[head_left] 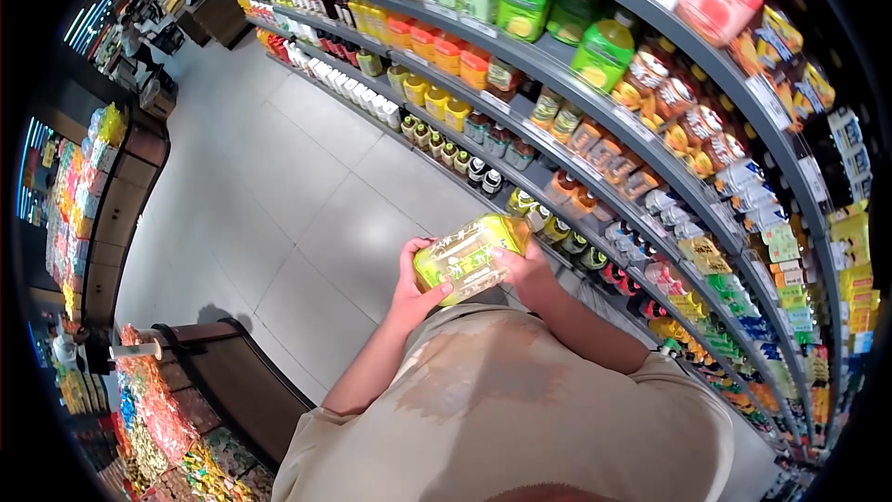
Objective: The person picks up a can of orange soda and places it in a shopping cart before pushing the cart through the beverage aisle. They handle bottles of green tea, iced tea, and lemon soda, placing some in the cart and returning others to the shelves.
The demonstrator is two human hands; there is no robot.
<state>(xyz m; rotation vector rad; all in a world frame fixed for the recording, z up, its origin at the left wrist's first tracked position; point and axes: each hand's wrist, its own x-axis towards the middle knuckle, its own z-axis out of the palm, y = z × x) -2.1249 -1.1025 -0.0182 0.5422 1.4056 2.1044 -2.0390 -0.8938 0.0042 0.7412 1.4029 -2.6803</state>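
Observation:
A large bottle with a yellow-green label (465, 260) lies tilted between my two hands in front of my shirt, its narrower end toward the right. My left hand (415, 286) is wrapped round its left end, thumb along the lower edge. My right hand (530, 271) grips the right part, with the thumb over the label. Both hands hold the bottle above the grey tiled floor, apart from the shelves.
Long curved shelves (548, 65) of bottles and packets run from the upper left down the right side. At the left stand bins of wrapped goods (172, 418) and another display (84, 195). A tiled aisle (279, 186) lies between.

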